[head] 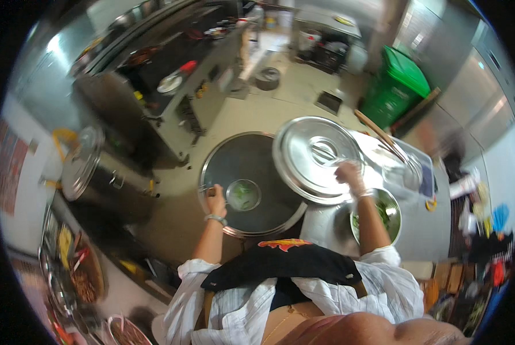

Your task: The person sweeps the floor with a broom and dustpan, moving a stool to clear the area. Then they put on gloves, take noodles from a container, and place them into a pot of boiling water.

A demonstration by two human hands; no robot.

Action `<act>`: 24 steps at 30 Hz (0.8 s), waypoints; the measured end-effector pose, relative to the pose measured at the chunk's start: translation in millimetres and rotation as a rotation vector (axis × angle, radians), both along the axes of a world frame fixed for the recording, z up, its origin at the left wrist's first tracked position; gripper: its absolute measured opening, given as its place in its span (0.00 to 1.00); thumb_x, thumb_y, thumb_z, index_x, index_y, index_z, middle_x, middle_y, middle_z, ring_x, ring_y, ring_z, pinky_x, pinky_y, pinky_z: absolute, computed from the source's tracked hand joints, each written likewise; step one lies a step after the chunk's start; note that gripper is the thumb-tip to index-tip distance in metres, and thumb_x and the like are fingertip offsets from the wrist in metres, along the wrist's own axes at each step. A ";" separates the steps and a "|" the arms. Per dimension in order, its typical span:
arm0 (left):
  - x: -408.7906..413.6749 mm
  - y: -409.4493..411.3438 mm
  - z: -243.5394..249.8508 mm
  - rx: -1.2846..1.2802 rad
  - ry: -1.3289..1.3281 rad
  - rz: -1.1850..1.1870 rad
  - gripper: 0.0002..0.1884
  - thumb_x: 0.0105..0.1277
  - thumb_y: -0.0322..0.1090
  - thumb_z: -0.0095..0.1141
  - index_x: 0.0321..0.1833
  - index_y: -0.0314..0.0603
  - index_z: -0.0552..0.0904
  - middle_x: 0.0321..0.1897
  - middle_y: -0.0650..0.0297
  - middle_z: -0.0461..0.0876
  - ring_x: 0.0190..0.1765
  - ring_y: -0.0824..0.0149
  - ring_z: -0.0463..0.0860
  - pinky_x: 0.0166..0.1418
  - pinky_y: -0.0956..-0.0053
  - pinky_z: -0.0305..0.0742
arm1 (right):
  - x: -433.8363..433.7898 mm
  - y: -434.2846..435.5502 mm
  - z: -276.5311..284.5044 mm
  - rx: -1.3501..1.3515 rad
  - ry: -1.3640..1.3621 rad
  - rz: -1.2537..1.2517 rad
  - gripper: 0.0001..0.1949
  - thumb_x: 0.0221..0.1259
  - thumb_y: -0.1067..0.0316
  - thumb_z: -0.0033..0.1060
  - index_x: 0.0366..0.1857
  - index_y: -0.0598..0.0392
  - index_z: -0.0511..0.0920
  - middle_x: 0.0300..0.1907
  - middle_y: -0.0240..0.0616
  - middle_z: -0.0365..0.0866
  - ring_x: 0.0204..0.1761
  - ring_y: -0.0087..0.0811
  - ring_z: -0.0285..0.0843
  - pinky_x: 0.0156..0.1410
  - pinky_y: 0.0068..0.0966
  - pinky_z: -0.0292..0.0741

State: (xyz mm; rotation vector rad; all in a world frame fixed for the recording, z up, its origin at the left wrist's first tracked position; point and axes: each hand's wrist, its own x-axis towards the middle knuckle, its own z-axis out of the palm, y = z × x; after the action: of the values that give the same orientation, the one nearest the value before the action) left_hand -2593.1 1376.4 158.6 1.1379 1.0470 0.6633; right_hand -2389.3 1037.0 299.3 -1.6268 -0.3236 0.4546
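Observation:
A large round metal pot (257, 164) stands before me, dark inside, its right part overlapped by a shiny steel lid (300, 138) with a loop handle. Over the pot's opening lies a small round strainer or bowl (243, 195) with pale liquid and green pieces; which it is, I cannot tell. My left hand (215, 200) is closed around a short brown handle beside it, at the pot's left rim. At the lid's lower right is my right hand (348, 176), blurred, its fingers curled; its grip is unclear. Below it, a metal bowl (397, 215) of green vegetables sits on the steel table.
A clear plastic bin (428, 172) with wooden-handled utensils is on the steel table (426, 228) to the right. A lidded pot (119, 185) stands left, near the stove counter (171, 125). Further off are a green waste bin (391, 90) and a low round object (268, 79) on the floor.

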 end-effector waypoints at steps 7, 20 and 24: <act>0.3 -1.9 4.0 0.211 0.136 -0.004 0.15 0.55 0.46 0.52 0.32 0.40 0.78 0.30 0.58 0.79 0.35 0.64 0.77 0.42 0.70 0.70 | 225.5 -39.7 86.9 0.088 -0.222 0.241 0.24 0.51 0.65 0.52 0.54 0.52 0.59 0.44 0.40 0.71 0.48 0.28 0.67 0.49 0.25 0.68; 5.9 -15.5 -5.5 0.305 -0.007 0.233 0.12 0.56 0.40 0.50 0.25 0.37 0.72 0.21 0.56 0.74 0.27 0.62 0.73 0.33 0.67 0.68 | -355.9 272.3 56.7 -0.180 0.177 2.349 0.12 0.49 0.65 0.50 0.36 0.60 0.74 0.34 0.35 0.77 0.33 0.21 0.71 0.39 0.19 0.70; 42.4 7.0 -48.5 0.267 0.008 0.318 0.10 0.57 0.38 0.49 0.27 0.38 0.72 0.23 0.56 0.75 0.29 0.61 0.74 0.35 0.68 0.69 | -372.2 285.5 37.6 -0.252 0.242 2.550 0.15 0.45 0.61 0.52 0.34 0.62 0.75 0.33 0.35 0.77 0.32 0.22 0.71 0.38 0.18 0.70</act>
State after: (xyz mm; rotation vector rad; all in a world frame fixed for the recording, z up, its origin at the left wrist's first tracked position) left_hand -2550.7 1383.4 110.1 1.2133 1.1835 1.0762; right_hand -2761.5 1322.5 336.9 -0.3549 -2.1069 2.4699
